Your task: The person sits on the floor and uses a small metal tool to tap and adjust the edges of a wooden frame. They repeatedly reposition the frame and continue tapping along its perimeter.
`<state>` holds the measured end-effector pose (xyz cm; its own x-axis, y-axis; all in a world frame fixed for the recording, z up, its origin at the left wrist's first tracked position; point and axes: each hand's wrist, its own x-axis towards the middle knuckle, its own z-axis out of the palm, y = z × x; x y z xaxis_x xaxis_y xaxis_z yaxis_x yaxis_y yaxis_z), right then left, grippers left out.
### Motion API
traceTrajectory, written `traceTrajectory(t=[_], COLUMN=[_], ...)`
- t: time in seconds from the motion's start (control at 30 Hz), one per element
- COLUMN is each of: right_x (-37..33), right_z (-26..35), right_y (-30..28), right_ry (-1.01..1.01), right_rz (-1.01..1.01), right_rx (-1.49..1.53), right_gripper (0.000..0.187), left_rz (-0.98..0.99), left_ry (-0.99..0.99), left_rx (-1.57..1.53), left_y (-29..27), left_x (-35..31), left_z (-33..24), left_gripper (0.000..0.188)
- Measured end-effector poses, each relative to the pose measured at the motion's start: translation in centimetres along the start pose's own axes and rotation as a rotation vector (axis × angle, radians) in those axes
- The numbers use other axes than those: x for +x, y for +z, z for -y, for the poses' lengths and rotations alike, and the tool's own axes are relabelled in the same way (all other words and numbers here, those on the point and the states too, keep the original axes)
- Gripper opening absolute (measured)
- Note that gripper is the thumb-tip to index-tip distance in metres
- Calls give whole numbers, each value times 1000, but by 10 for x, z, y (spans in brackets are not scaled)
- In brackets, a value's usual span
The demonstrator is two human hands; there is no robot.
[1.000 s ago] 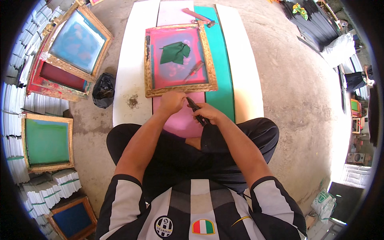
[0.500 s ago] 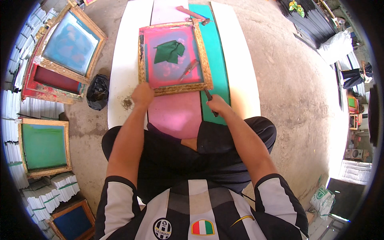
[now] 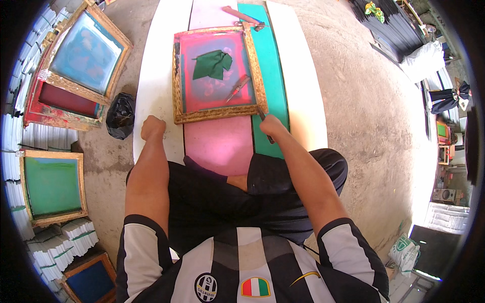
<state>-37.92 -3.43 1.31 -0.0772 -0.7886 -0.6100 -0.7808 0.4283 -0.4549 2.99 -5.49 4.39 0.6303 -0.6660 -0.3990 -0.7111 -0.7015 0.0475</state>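
A wooden-framed printing screen [image 3: 202, 96] with pink and bluish mesh lies ahead of me. On its mesh rest a dark green cloth [image 3: 209, 66] and a thin tool with a reddish-brown handle and a narrow blade [image 3: 239, 87]. My right hand [image 3: 272, 126] is closed round a dark, narrow hand tool [image 3: 270, 139], its far end at the screen's near right corner; its exact kind is unclear. My left hand [image 3: 153, 128] is a closed fist over the white board, left of the screen and apart from it. What it holds, if anything, is hidden.
Beyond the screen lies a hammer [image 3: 245, 17]. White, pink and green boards [image 3: 220, 144] form the surface under the screen. At left are a black plastic bag [image 3: 121, 116], blue [image 3: 86, 53] and green [image 3: 53, 184] framed screens, and stacked white sheets [image 3: 63, 245].
My left hand has moved off the screen's near left corner, to the left and slightly nearer me. My right hand has shifted slightly up and left with the dark tool, toward the corner.
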Motion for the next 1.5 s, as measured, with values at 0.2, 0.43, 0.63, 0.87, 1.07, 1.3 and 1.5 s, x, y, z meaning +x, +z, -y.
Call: traceTrajectory(t=[0.2, 0.43, 0.63, 0.87, 1.07, 1.3, 1.5], right_x=[-10, -29, -17, -9, -29, -57, -49], right_z=[14, 35, 8, -10, 3, 25, 23], right_y=[-5, -10, 16, 25, 30, 42, 45], right_ry=[66, 152, 119, 116, -84, -248, -164], right_rz=[-21, -41, -190, -23, 67, 224, 391], right_rx=[-32, -9, 26, 613, 604, 408, 429], right_gripper=[30, 34, 33, 14, 20, 25, 35], left_rz=[-12, -86, -129, -145, -134, -147, -219], left_ry=[24, 92, 249, 411, 1036, 1315, 1307], left_rx=[-9, -65, -115, -206, -288, -212, -72], left_y=[5, -2, -6, 13, 57, 75, 96], left_x=[2, -6, -21, -39, -73, -109, -90], left_z=[0, -16, -44, -59, -76, -89, -87], left_gripper=[33, 35, 40, 34, 31, 16, 17])
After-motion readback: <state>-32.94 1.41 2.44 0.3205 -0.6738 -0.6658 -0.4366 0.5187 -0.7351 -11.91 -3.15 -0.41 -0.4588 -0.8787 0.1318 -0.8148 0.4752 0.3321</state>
